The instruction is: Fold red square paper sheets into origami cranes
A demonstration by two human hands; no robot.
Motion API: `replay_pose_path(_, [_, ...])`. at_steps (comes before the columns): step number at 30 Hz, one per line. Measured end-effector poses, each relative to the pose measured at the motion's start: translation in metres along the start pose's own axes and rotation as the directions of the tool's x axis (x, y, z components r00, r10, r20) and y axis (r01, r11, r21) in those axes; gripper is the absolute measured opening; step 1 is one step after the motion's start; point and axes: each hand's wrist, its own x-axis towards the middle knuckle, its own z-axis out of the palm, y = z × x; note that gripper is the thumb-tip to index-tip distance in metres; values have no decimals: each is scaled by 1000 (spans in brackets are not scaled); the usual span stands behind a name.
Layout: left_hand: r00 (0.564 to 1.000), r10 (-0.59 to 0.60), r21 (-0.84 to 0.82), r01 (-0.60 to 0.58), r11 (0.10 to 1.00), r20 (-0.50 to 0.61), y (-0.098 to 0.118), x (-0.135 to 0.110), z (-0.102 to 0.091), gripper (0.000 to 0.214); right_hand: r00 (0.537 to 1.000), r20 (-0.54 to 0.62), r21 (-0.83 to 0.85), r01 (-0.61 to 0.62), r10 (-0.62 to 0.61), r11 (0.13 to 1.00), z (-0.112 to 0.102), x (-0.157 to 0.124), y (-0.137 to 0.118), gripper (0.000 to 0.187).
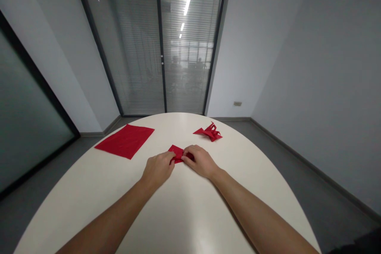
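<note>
Red paper, folded small (177, 153), is lying on the cream-white oval table (184, 214), straight ahead of the person at twelve o'clock and a little beyond the table's middle. Both bare hands are meeting over it. The left hand (157, 168) is coming in from seven o'clock, its fingers curled and closing together on the piece's near left edge, with the thumb tucked against the paper. The right hand (200, 161) is reaching in from five o'clock, its fingertips (186, 156) drawing together and pressing down on the right part of the same piece, so that much of that side is hiding under them. Only the far left corner of the piece is showing clear between the two hands, and it is resting flat on the tabletop.

From the hands, a flat red sheet (125, 140) is lying at ten o'clock, well apart from them, spread open with one corner pointing toward the table's far edge. At one o'clock a folded red paper figure (210, 131) is sitting near the far rim, with thin points sticking up from it. Past the table, glass doors with lowered blinds (162, 47) are standing at twelve o'clock.
</note>
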Motion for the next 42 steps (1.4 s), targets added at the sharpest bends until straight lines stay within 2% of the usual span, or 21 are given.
replay_pose_path(6, [998, -18, -42, 16, 999, -60, -2, 0, 5, 32, 1000, 1, -16, -7, 7, 1000, 2, -1, 1, 15])
replay_pose_path(13, [991, 29, 18, -27, 999, -134, -1, 1, 1, 31, 999, -15, 10, -44, 44, 999, 4, -1, 1, 30])
replay_pose_path(16, [986, -9, -9, 8, 1000, -164, 0, 1, -2, 34, 997, -44, 55, -61, 64, 997, 4, 0, 0, 36])
replay_pose_path(23, [980, -69, -106, 50, 993, -185, -3, 1, 1, 35, 980, -140, 252, -103, 142, 962, 2, 1, 5, 36])
replay_pose_path(28, [964, -178, -202, 138, 970, -196, -10, 4, 6, 36, 970, -229, 350, 6, 80, 937, 4, 0, 6, 48])
replay_pose_path(31, [948, -236, -357, 150, 922, -212, -14, 7, 10, 35, 975, -219, 361, 49, 34, 931, 4, 0, 3, 54])
replay_pose_path(35, [937, -268, -544, 108, 832, -223, -19, 11, 18, 31, 986, -168, 323, 64, -9, 944, 2, -1, -1, 53])
replay_pose_path(38, [935, -292, -568, 133, 812, -200, -20, 11, 18, 29, 990, -133, 275, 74, -38, 958, 2, -2, -1, 50])
replay_pose_path(42, [926, -353, -489, 247, 837, -136, -17, 9, 12, 26, 992, -91, 179, 99, -83, 979, 3, -2, 1, 53])
